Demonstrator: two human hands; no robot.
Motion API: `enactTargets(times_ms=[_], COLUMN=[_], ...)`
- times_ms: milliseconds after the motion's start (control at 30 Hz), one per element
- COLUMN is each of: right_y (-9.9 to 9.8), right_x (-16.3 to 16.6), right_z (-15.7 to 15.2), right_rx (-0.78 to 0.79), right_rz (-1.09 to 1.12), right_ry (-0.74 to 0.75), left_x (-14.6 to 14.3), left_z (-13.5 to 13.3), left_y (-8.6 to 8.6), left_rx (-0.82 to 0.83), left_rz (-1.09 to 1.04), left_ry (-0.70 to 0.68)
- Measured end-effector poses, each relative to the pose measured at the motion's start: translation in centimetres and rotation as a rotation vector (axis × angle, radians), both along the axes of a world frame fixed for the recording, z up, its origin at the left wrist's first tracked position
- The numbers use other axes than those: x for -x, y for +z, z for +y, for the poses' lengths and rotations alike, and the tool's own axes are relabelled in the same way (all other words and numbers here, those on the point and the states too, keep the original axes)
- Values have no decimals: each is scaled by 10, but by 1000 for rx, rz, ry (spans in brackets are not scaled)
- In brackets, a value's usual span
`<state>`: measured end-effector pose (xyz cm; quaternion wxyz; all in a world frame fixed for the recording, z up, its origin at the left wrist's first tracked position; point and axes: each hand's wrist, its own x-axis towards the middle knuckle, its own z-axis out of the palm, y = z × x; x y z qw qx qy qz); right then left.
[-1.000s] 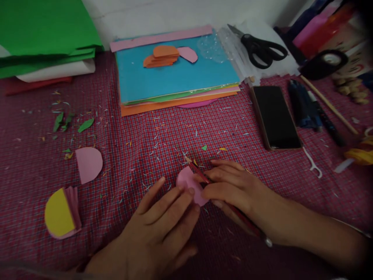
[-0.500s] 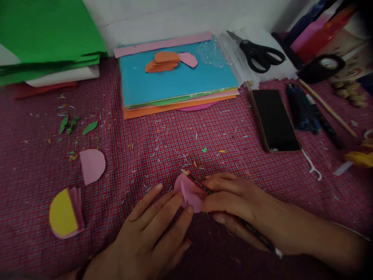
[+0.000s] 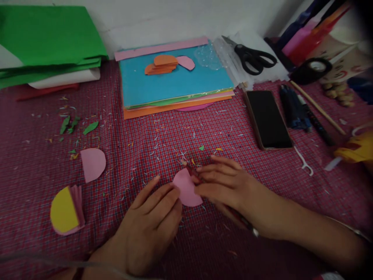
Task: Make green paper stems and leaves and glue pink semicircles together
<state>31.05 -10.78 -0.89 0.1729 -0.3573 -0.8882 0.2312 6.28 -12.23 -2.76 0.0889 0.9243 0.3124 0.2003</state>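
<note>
A pink paper half-circle (image 3: 185, 191) lies on the checked cloth between my hands. My left hand (image 3: 154, 221) rests flat at its left edge, fingers stretched out and fingertips touching the paper; the thumb is hidden. A dark pencil (image 3: 247, 224) is held in my right hand (image 3: 230, 186), its sharpened tip pointing up and left just above the paper. The fingertips of that hand reach the paper's right edge. To the left lie another pink half-circle (image 3: 93, 165) and a fanned stack of pink pieces topped by a yellow half-circle (image 3: 64, 210).
Stacked coloured sheets (image 3: 175, 87) carry orange paper pieces (image 3: 164, 62). Scissors (image 3: 253, 58) lie on white packets. On the right are a phone (image 3: 268, 119), pens (image 3: 294, 109), a stick (image 3: 317, 107) and a yellow glue gun (image 3: 355, 149). Green sheets (image 3: 52, 39) stand at back left; paper scraps dot the cloth.
The pink paper was bent up between my hands and now lies flatter. The left hand's fingers have drawn back to its left edge. My right hand has shifted slightly left and up, still holding the pencil.
</note>
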Motion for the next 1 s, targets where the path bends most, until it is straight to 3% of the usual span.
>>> enactTargets(times_ms=[167, 300, 500, 667, 867, 1000], right_y=[-7, -8, 0, -9, -18, -20], right_x=[-15, -19, -4, 4, 6, 7], right_z=[13, 12, 2, 1, -1, -1], right_rx=[-119, -184, -33, -49, -119, -138], right_rz=[-176, -220, -111, -70, -47, -57], right_ry=[-200, -241, 103, 156, 133, 150], left_x=[1, 2, 3, 2, 28, 70], left_z=[3, 1, -3, 0, -21, -50], left_y=[1, 0, -1, 0, 36, 57], left_rx=[33, 35, -67, -85, -83, -139], left_rz=[69, 86, 74, 105, 281, 216], left_ry=[-37, -37, -43, -72, -167, -20])
